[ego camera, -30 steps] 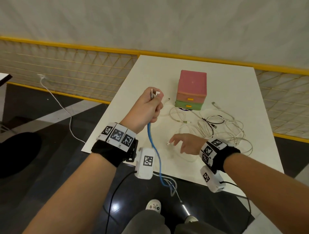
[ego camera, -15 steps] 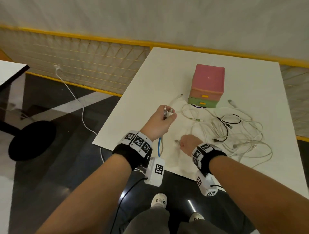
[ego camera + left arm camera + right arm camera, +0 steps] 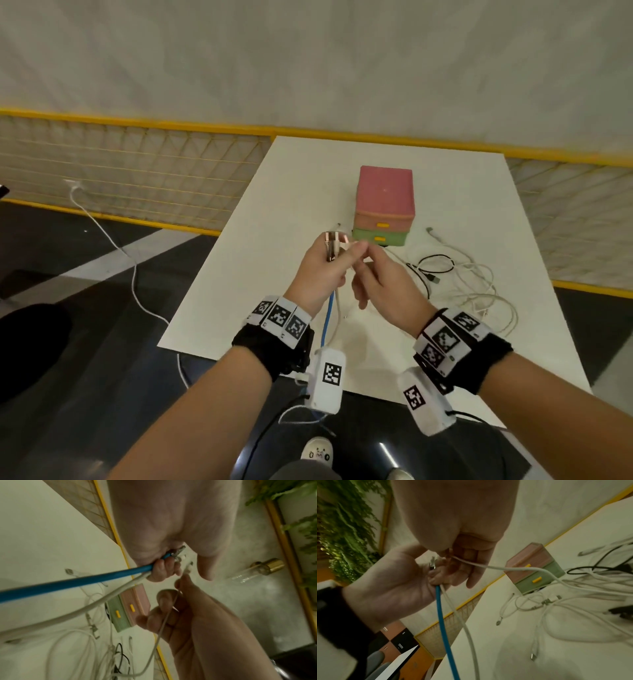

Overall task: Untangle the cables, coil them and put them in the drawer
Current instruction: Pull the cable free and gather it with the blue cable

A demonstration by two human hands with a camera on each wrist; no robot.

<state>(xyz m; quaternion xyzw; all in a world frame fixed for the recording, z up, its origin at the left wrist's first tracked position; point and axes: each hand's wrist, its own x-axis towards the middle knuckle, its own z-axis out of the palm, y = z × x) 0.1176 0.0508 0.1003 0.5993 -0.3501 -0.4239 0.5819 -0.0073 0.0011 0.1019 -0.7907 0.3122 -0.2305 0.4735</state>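
My left hand (image 3: 337, 255) is raised over the white table (image 3: 281, 212) and grips a bundle of plug ends (image 3: 333, 242). A blue cable (image 3: 328, 317) and a white cable (image 3: 77, 610) hang from this fist past the table's near edge. My right hand (image 3: 364, 251) meets it fingertip to fingertip and pinches a thin white cable (image 3: 513, 568) that trails back to the tangle (image 3: 462, 287) of white and black cables on the table. The drawer unit (image 3: 383, 202), pink over green with yellow handles, stands behind the hands with both drawers closed.
A white charger lead (image 3: 113, 240) runs across the dark floor at the left, in front of a yellow-railed mesh fence (image 3: 137, 164). Loose plug ends (image 3: 430, 230) lie right of the drawer unit. My shoes (image 3: 317, 454) show under the table's near edge.
My right hand has lifted off the table with a white cable end and come up against my left hand. The left hand still holds its cables.
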